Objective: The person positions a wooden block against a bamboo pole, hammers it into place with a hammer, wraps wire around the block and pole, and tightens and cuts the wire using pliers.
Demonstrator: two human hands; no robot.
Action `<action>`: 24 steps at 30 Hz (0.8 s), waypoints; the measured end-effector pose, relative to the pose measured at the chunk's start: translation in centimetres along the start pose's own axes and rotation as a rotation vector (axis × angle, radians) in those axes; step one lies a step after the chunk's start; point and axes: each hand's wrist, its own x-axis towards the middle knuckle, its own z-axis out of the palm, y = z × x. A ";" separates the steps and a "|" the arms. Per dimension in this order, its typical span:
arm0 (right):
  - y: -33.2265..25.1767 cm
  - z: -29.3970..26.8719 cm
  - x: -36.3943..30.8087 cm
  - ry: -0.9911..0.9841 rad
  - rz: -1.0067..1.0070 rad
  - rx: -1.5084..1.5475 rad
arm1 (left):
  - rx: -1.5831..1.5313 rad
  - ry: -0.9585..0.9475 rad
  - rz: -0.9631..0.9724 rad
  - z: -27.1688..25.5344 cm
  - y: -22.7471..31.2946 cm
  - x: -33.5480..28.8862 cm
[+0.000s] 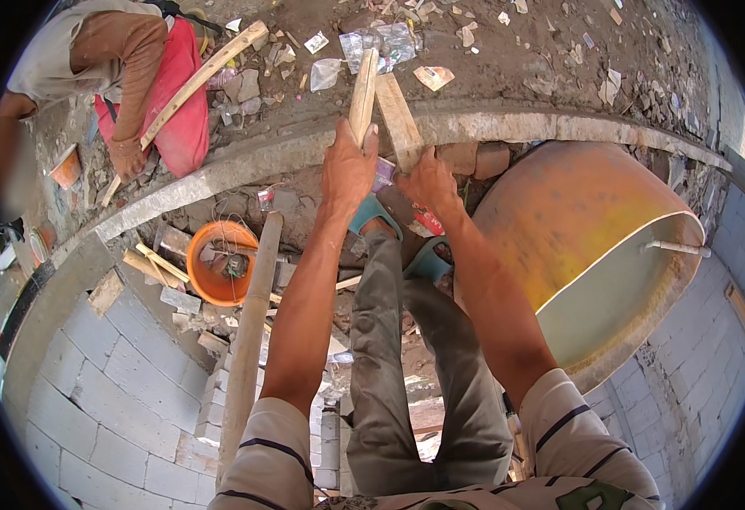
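Observation:
My left hand (pixel 349 168) is closed around the lower part of a narrow wooden stick (pixel 363 95), which points up and away from me. Just right of it, my right hand (pixel 430 181) grips the near end of a flatter wooden board (pixel 399 121). The upper ends of the two pieces lie close together over a concrete ledge (pixel 483 127). The fingers beneath each piece are partly hidden. My feet in teal sandals (pixel 376 216) stand below my hands.
An orange bucket (pixel 219 285) and an upright pole (pixel 249 340) stand left. A large orange container (pixel 577 200) holding water is right. At upper left, a co-worker's hand (pixel 126 160) holds a long wooden strip (pixel 205 75). Litter and rubble cover the ground beyond the ledge.

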 end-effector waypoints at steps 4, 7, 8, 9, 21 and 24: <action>-2.0 0.5 0.3 -0.015 -0.040 0.045 | 0.111 -0.140 -0.039 0.2 -5.0 1.3; 2.0 0.9 1.4 0.067 -0.080 0.129 | -0.344 -0.324 -0.288 -1.3 -0.8 0.2; 2.6 1.6 1.5 0.073 -0.081 0.129 | -0.345 -0.324 -0.283 -1.4 -0.7 -0.6; 3.2 2.4 0.8 0.044 -0.145 0.382 | -0.486 -0.268 -0.252 -1.4 -0.5 -1.8; -2.1 2.6 -8.9 -0.076 0.068 1.623 | -0.892 -0.141 -0.150 -0.6 -0.4 -11.6; -2.1 1.9 -10.0 -0.107 0.084 1.580 | -0.827 -0.121 -0.221 -1.0 0.5 -11.4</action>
